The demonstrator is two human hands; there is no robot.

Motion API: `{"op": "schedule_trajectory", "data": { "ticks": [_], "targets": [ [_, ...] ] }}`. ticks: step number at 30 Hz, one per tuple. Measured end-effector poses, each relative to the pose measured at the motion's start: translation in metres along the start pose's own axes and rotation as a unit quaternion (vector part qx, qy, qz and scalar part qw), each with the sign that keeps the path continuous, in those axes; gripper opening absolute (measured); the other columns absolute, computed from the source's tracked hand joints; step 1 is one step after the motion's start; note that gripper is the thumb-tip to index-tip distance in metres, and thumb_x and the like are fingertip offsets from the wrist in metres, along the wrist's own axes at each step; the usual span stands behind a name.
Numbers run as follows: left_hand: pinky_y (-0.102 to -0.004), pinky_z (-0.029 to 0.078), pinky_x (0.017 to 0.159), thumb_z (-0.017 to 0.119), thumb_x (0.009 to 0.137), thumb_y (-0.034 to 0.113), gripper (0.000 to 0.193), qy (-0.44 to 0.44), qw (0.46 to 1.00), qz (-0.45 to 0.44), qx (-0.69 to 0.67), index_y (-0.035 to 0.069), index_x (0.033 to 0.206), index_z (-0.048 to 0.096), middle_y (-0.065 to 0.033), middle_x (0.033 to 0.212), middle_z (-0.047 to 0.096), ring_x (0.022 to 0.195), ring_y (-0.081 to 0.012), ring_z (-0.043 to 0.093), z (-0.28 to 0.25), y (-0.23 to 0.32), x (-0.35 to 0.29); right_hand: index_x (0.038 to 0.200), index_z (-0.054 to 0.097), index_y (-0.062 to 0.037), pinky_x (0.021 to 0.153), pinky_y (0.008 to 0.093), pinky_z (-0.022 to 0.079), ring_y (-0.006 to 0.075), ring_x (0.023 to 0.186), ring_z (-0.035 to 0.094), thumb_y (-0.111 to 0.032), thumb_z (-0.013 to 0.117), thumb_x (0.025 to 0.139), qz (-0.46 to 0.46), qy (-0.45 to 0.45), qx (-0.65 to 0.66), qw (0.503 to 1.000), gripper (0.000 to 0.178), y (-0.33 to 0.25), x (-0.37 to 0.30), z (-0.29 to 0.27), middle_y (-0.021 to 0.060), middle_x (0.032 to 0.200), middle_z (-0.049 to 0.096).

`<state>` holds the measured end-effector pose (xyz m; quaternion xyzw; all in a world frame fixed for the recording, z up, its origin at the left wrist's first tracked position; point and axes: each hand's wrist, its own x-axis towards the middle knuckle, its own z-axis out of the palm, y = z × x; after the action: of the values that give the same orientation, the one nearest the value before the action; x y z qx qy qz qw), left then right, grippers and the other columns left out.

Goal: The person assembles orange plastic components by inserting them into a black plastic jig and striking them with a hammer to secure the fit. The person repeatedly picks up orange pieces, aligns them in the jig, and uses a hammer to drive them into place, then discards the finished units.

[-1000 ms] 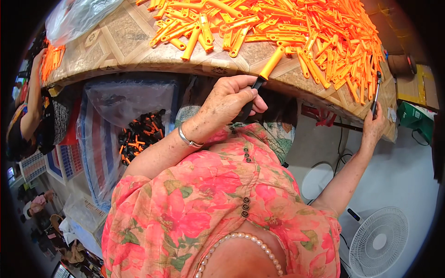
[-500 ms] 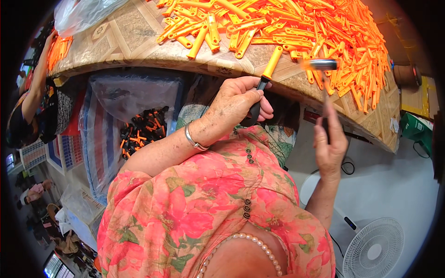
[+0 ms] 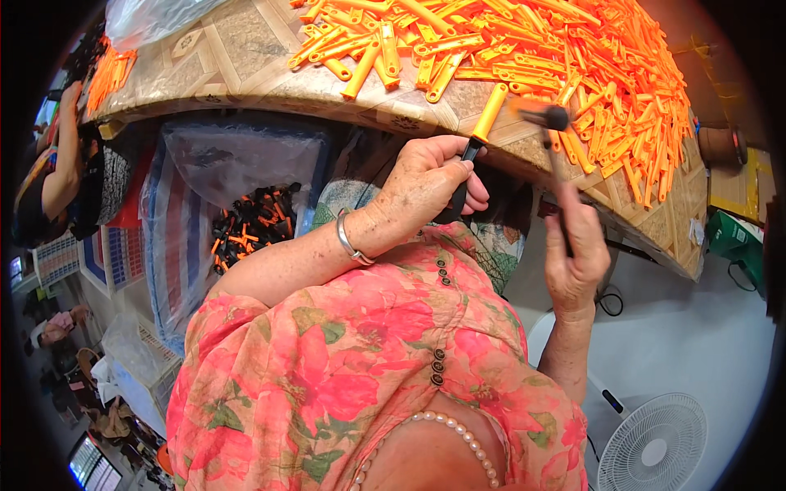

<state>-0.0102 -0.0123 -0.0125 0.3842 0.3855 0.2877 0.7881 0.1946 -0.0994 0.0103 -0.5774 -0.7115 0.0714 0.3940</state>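
My left hand (image 3: 430, 178) is closed around the black lower part of a plastic handle (image 3: 460, 186). An orange plastic piece (image 3: 491, 113) sticks up out of its top, tilted a little to the right, by the table's front edge. My right hand (image 3: 578, 258) grips a hammer (image 3: 550, 119) by its shaft. The hammer's head is smeared by motion and hovers just right of the orange piece, apart from it. Fingers hide much of the black part.
A large heap of orange plastic pieces (image 3: 565, 49) covers the far side of the patterned table (image 3: 246, 61). Below on the left, a lined striped bag (image 3: 176, 237) holds several black-and-orange parts (image 3: 254, 225). A white fan (image 3: 652, 450) stands at lower right. Another person's arm (image 3: 61, 172) is at far left.
The hammer has turned and moved slightly left, toward the orange piece. My left hand and the handle have shifted slightly right in view, with the handle still held upright.
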Motion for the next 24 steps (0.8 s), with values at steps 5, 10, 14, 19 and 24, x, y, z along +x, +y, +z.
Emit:
{"op": "schedule_trajectory", "data": {
  "ticks": [5,10,14,19,24],
  "targets": [
    [-0.0249,0.056,0.063,0.046,0.095,0.007,0.026,-0.001,1.0,-0.003,-0.008,-0.004,0.117,0.055,-0.0092,0.079,0.067,0.069,-0.0145,0.067,0.0,0.001,0.0,0.133,0.056,-0.0186,0.062,0.0341,0.05,0.0239,0.069,0.06,0.007,0.063,0.08,0.043,-0.104,-0.037,0.993,0.059,0.002,-0.005,0.005,0.0082,0.088,0.06],
    [-0.0251,0.056,0.063,0.045,0.095,0.007,0.025,0.0,1.0,-0.002,-0.013,-0.003,0.117,0.055,-0.0096,0.079,0.067,0.07,-0.0155,0.068,0.0,0.0,0.0,0.133,0.056,-0.0171,0.063,0.0334,0.05,0.0242,0.07,0.06,0.008,0.063,0.079,0.011,-0.015,-0.019,1.0,0.06,-0.002,0.0,0.007,0.0093,0.088,0.06],
    [-0.0256,0.056,0.063,0.045,0.096,0.007,0.025,-0.004,1.0,-0.004,-0.01,-0.004,0.117,0.054,-0.01,0.078,0.067,0.069,-0.0163,0.067,0.001,0.002,0.0,0.133,0.055,-0.0128,0.064,0.0323,0.05,0.0233,0.069,0.059,0.009,0.063,0.078,0.051,-0.077,0.002,0.996,0.059,0.006,-0.014,0.015,0.0095,0.089,0.06],
    [-0.0258,0.055,0.061,0.047,0.094,0.007,0.029,-0.02,0.991,-0.027,-0.131,-0.004,0.121,0.052,-0.0089,0.076,0.064,0.066,-0.0164,0.066,-0.002,0.001,-0.002,0.134,0.053,-0.0066,0.079,0.0297,0.051,0.0196,0.092,0.063,0.008,0.062,0.082,0.072,-0.051,0.055,0.995,0.054,0.006,-0.008,0.008,0.0123,0.108,0.063],
    [-0.0259,0.053,0.056,0.047,0.094,0.009,0.038,-0.08,0.954,-0.043,-0.284,-0.003,0.13,0.046,-0.0062,0.071,0.057,0.059,-0.0159,0.061,-0.016,0.006,-0.007,0.142,0.043,-0.0097,0.047,0.0171,0.034,0.0016,0.054,0.038,-0.003,0.057,0.093,0.258,0.204,0.183,0.926,0.051,0.021,-0.008,-0.017,0.003,0.105,0.06]
  ]
}}
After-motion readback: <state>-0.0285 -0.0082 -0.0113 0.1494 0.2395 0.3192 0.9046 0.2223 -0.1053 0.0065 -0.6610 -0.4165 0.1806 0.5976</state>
